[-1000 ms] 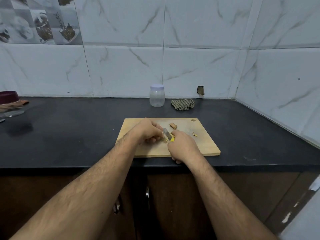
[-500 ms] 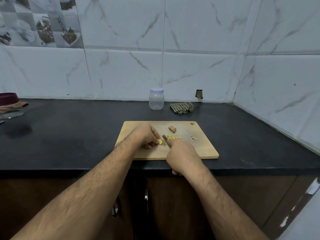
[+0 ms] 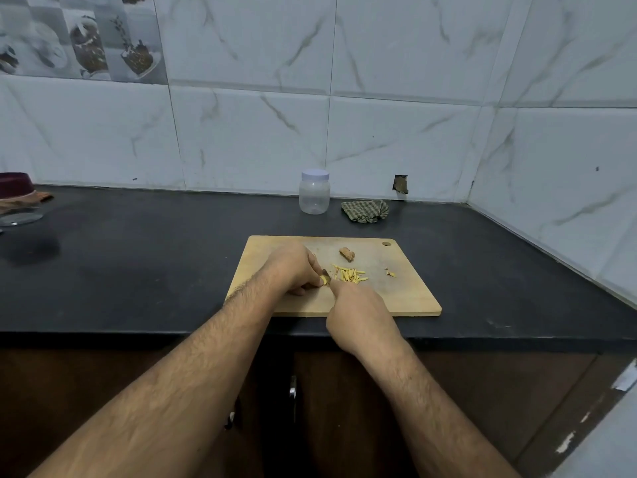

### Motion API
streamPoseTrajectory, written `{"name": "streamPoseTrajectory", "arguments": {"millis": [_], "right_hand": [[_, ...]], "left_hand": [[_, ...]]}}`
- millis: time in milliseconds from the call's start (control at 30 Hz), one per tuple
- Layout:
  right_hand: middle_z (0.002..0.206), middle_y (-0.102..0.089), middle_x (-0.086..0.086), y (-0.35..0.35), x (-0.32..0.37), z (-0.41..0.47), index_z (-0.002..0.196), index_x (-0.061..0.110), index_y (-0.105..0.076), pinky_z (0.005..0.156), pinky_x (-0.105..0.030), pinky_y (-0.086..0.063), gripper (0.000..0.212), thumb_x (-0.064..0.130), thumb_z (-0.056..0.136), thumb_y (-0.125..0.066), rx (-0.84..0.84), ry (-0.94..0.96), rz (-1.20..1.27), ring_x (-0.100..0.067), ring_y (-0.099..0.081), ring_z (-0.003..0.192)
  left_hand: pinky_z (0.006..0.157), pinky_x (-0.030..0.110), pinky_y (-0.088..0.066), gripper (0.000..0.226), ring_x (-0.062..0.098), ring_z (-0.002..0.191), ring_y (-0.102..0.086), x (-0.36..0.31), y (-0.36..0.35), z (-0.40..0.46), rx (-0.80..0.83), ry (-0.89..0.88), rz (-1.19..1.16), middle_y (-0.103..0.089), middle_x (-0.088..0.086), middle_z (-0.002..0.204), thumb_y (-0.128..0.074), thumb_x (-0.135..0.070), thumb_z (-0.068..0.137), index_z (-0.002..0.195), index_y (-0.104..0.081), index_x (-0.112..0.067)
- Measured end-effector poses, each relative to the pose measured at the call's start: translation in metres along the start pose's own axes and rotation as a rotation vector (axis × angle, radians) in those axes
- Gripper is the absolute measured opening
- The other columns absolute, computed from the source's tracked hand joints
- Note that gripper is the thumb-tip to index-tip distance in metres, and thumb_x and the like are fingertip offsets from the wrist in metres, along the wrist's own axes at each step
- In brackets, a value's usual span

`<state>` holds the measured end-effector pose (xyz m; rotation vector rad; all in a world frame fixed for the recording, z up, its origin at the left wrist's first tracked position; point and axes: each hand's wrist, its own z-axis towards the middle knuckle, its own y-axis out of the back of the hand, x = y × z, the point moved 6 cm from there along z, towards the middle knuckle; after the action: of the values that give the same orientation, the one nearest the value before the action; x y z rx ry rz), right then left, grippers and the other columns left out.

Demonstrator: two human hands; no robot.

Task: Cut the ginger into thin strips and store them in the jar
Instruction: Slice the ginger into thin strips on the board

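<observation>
Far left on the black tabletop [image 3: 138, 257]: a maroon bowl [image 3: 15, 184] and a glass lid [image 3: 20, 215]. Centre: wooden cutting board [image 3: 406, 298]; left hand [image 3: 293, 270] curled, pinching a small yellow ginger piece [image 3: 324, 280]; knife blade [image 3: 326, 274] just against it, gripped by right hand [image 3: 362, 315]. Right of the blade, a pile of ginger strips [image 3: 350, 274]; behind, an unpeeled ginger chunk [image 3: 347, 253]. Farther back: lidded clear jar [image 3: 314, 192], then a crumpled checked cloth [image 3: 365, 211]

Yellow ginger strips [image 3: 349, 273] lie piled mid-board, unpeeled ginger knob [image 3: 346, 253] just behind; lidded clear jar [image 3: 314, 192] stands beyond
</observation>
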<state>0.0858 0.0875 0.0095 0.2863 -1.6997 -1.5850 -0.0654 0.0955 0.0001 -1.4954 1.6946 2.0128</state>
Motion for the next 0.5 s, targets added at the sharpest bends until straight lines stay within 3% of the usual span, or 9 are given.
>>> {"name": "streamPoseTrajectory", "arguments": {"millis": [133,233,300,400,500], "right_hand": [[0.117,-0.062,-0.007,0.000,0.003,0.002,0.135,0.020,-0.053,0.085,-0.035,-0.051,0.047,0.006,0.090,-0.050,0.028,-0.007,-0.005,-0.025,-0.057,0.106],[0.118,-0.061,-0.007,0.002,0.006,0.003,0.136,0.021,-0.053,0.081,-0.034,-0.049,0.048,0.006,0.090,-0.048,0.035,-0.016,-0.017,-0.026,-0.057,0.108],[0.107,-0.060,-0.005,0.002,0.007,0.002,0.130,0.020,-0.055,0.074,-0.032,-0.046,0.043,0.007,0.090,-0.048,0.032,-0.017,-0.028,-0.025,-0.055,0.099],[0.087,-0.048,0.000,-0.002,0.004,-0.010,0.116,0.020,-0.054,0.067,-0.033,-0.042,0.030,0.006,0.090,-0.048,0.025,-0.007,-0.061,-0.022,-0.051,0.089],[0.096,-0.054,-0.002,-0.003,-0.001,-0.024,0.129,0.025,-0.050,0.066,-0.033,-0.042,0.041,0.007,0.093,-0.047,0.019,-0.016,-0.054,-0.020,-0.048,0.087]], "left_hand": [[0.051,0.023,-0.054,0.019,0.013,0.056,-0.056,0.000,0.000,0.000,-0.007,-0.015,0.032,-0.065,-0.001,0.070,-0.077,-0.010,0.081,0.072,-0.069,-0.024],[0.060,0.028,-0.057,0.019,0.014,0.053,-0.057,0.000,-0.001,0.001,-0.019,-0.038,0.066,-0.067,-0.003,0.072,-0.077,-0.015,0.082,0.072,-0.069,-0.028],[0.065,0.029,-0.058,0.014,0.013,0.051,-0.057,0.001,-0.001,0.001,-0.024,-0.047,0.080,-0.067,-0.005,0.072,-0.077,-0.017,0.083,0.076,-0.070,-0.028],[0.057,0.022,-0.054,0.007,0.010,0.047,-0.056,0.002,0.000,-0.001,-0.021,-0.056,0.112,-0.066,-0.008,0.069,-0.076,-0.021,0.084,0.088,-0.075,-0.026],[0.054,0.020,-0.052,0.007,0.010,0.048,-0.056,0.002,0.001,-0.001,-0.011,-0.058,0.096,-0.067,-0.008,0.071,-0.076,-0.022,0.084,0.090,-0.076,-0.026]]}}
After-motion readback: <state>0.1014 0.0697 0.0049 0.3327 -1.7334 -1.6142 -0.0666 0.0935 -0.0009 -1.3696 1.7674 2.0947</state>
